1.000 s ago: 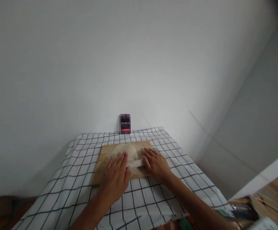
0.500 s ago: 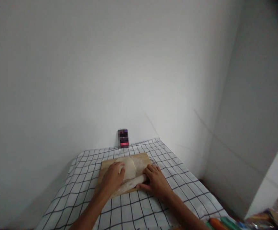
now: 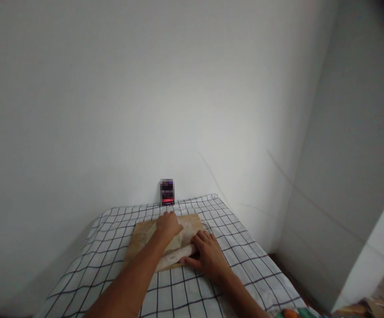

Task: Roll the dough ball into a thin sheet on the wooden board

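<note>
A pale, flattened sheet of dough [image 3: 176, 240] lies on a wooden board [image 3: 132, 247] in the head view. My left hand [image 3: 169, 225] reaches across it to the far edge, fingers curled down on the dough and thumb out to the right. The fingertips are partly hidden by the back of the hand. A floury rolling pin [image 3: 175, 257] rests along the near side of the board, in front of the dough. My right hand [image 3: 207, 254] grips its right end, fingers over the top and thumb on the near side. My left forearm covers part of the dough and the board.
A white cloth with black checks [image 3: 178, 291] covers the table. Behind the board, a dark, pixelated upright object [image 3: 167, 192] leans against the white wall [image 3: 112, 110]. Colourful items [image 3: 291, 313] show at the lower right, cut off by the frame.
My left hand has moved from the left part of the dough to its far edge, forward and to the right. My right hand stays at the rolling pin's end. The view has shifted slightly.
</note>
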Demonstrator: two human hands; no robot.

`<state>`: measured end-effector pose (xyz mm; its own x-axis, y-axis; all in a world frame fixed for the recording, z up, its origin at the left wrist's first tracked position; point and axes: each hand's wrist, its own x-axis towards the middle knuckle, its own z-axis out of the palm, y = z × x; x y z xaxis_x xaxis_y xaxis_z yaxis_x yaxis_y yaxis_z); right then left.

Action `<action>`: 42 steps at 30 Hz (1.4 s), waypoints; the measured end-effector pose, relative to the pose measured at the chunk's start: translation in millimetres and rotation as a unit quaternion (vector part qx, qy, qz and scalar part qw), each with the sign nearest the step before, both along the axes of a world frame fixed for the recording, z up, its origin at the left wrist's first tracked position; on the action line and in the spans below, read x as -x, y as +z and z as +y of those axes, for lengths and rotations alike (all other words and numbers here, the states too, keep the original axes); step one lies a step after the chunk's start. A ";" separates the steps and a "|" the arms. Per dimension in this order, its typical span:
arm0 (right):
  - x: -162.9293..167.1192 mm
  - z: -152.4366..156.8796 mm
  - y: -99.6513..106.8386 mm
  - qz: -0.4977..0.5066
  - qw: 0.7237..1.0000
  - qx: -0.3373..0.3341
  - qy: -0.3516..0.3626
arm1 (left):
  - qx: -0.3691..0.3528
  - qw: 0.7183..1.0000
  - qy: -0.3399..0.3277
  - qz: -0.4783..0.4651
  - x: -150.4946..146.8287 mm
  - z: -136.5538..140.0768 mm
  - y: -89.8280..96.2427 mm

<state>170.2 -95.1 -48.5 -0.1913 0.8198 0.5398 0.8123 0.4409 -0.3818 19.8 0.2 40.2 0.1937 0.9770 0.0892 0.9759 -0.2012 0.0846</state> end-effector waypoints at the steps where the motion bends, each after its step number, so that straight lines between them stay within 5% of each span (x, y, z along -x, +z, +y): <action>1: -0.2 0.5 -0.4 -0.002 1.000 0.001 -0.001 | 0.013 1.000 0.008 -0.002 0.4 3.0 3.2; 8: -0.9 -2.0 2.6 -0.002 1.000 0.006 0.000 | 0.058 0.994 -0.007 -0.088 37.1 -4.0 18.0; 14: -2.0 -4.8 3.8 -0.001 1.000 0.016 0.024 | 0.129 0.960 0.021 -0.246 84.2 -22.6 -0.3; 18: -2.7 -5.1 1.8 0.006 0.998 0.022 0.050 | 0.086 0.927 0.043 -0.362 117.0 -34.3 -8.6; 21: -2.6 -5.4 0.9 0.007 0.998 0.021 0.057 | 0.041 0.914 0.064 -0.398 152.0 -38.0 3.5; 25: -2.1 -5.5 0.1 0.016 0.998 0.015 0.055 | -0.007 0.939 0.077 -0.335 180.2 -35.7 32.4; 28: -2.0 -5.2 0.4 0.026 0.998 0.015 0.059 | -0.061 0.991 0.038 -0.115 161.4 -33.4 38.4; 30: -2.1 -5.6 2.0 0.031 0.997 0.018 0.063 | -0.052 0.998 -0.006 -0.040 132.1 -32.6 29.5; 36: -2.6 -8.6 8.0 0.049 0.997 0.029 0.060 | -0.043 0.997 -0.059 -0.026 50.3 -29.3 -5.6; 42: -4.8 -4.4 5.2 0.060 0.995 0.034 0.066 | -0.071 0.988 -0.118 -0.069 52.7 -6.5 11.6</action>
